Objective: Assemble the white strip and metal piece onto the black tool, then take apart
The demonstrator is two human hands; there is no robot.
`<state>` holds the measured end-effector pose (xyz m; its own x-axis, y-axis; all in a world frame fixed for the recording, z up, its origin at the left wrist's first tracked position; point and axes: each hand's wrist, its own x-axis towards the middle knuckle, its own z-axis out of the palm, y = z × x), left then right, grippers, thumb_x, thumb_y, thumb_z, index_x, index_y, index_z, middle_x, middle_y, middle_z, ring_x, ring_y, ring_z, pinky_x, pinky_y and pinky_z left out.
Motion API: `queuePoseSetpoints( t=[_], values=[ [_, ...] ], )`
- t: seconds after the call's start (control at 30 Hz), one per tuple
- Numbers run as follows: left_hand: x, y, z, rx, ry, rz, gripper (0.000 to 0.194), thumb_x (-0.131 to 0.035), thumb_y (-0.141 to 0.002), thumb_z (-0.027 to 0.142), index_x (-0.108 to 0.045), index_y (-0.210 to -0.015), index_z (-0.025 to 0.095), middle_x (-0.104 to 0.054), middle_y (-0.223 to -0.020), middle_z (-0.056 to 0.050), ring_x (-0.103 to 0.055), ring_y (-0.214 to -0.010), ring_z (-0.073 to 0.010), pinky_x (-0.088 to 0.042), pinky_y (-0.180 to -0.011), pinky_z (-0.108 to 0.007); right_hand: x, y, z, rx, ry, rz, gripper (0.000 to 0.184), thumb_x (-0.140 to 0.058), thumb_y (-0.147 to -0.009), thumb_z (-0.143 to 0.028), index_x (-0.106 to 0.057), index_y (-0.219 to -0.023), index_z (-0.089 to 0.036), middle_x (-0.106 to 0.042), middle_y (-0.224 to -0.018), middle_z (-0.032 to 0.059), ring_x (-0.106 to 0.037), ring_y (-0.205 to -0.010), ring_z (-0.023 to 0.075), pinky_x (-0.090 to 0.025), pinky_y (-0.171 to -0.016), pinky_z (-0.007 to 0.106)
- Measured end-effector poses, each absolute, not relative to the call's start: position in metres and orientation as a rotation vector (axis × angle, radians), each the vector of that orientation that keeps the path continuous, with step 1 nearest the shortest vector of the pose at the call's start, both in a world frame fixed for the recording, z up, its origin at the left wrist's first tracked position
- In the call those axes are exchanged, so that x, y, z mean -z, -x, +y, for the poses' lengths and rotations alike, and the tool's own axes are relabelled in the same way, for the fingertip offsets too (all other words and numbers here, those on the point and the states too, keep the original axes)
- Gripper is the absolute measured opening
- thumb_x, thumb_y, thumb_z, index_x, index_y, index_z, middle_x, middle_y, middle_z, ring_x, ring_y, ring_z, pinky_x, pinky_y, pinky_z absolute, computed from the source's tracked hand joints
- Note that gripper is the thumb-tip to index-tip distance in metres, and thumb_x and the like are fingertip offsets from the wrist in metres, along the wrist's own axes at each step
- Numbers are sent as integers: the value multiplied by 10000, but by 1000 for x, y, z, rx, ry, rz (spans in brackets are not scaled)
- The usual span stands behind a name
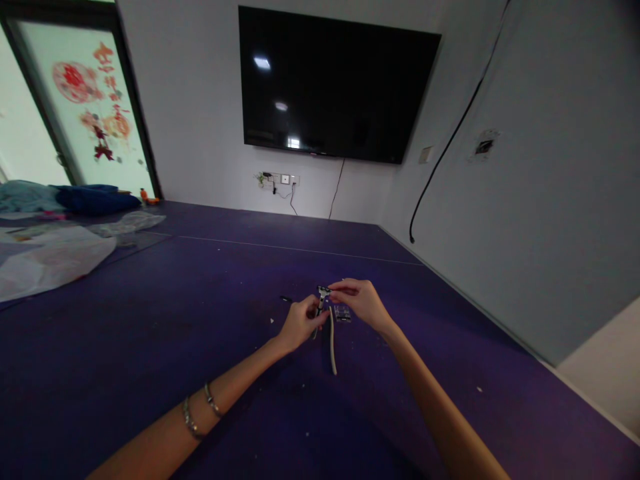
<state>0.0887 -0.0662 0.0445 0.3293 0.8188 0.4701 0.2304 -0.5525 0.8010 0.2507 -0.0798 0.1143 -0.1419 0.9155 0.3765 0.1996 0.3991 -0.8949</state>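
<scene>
1. Left hand grasps the T-shaped razor by its handle; thumb and fingers wrap the lower part; grip looks firm.
2. Right hand reaches in from the right; thumb and forefinger are drawn together at the right end of the razor head; cannot tell if they pinch it or only touch.
3. Key relation: the head lies just left of the right fingertips and beyond the left grip; handle's long axis points away from the person, far end leaning slightly right; head runs crosswise to it.
4. Right fingertips are nearer the head; left hand is nearer the handle's lower end; razor sits between both hands, over the purple surface.
5. Pale curved strip lies just right of the left hand, its long axis running towards the person; neither hand grasps it.
6. Clear case lies right of the strip's far end, just below the right hand in view; small black piece lies beyond the left hand, to its left.
</scene>
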Motion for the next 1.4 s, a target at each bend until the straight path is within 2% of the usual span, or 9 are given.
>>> queuePoseSetpoints(
  t=[0.2, 0.53, 0.73, 0.93, 1.4],
  values=[
    [-45, -88, -67, -1184, -1921, 900, 221, -587, -765, 377, -538, -751, 162, -572, -551, 28, -568, -499, -119, -397, -500, -212, -113, -252, -79, -839, 1017, -1630, 171, -669, -634, -255, -686, -773, -156, -694, -727, 49, -663, -684, 173, -527, -681, 299],
    [-47, -93, -72, -1199, -1909, 942, 302, -570, -771, 416, -653, -871, 143, -664, -670, -22, -630, -591, -150, -447, -547, -221, -107, -254, -73, -755, 1053, -1664, 154, -647, -653, -238, -682, -774, -150, -686, -732, 49, -652, -684, 168, -507, -677, 297],
    [-49, -95, -76, -1238, -1936, 992, 250, -528, -806, 361, -657, -842, 150, -657, -670, -13, -638, -618, -147, -439, -558, -208, -103, -251, -73, -719, 1038, -1668, 130, -620, -674, -220, -672, -771, -152, -676, -730, 47, -644, -662, 157, -501, -659, 289],
    [-45, -96, -76, -1244, -1946, 1045, 296, -490, -824, 397, -649, -818, 147, -641, -635, -13, -628, -597, -151, -420, -545, -213, -101, -249, -74, -686, 1037, -1685, 127, -602, -688, -214, -665, -776, -147, -666, -728, 48, -640, -657, 152, -497, -642, 275],
    [-53, -92, -71, -1282, -1966, 1114, 251, -520, -806, 351, -628, -920, 156, -684, -740, -45, -626, -609, -161, -441, -576, -240, -98, -247, -72, -661, 978, -1662, 180, -618, -706, -270, -689, -830, -161, -677, -797, 60, -635, -677, 155, -502, -651, 276]
  ],
)
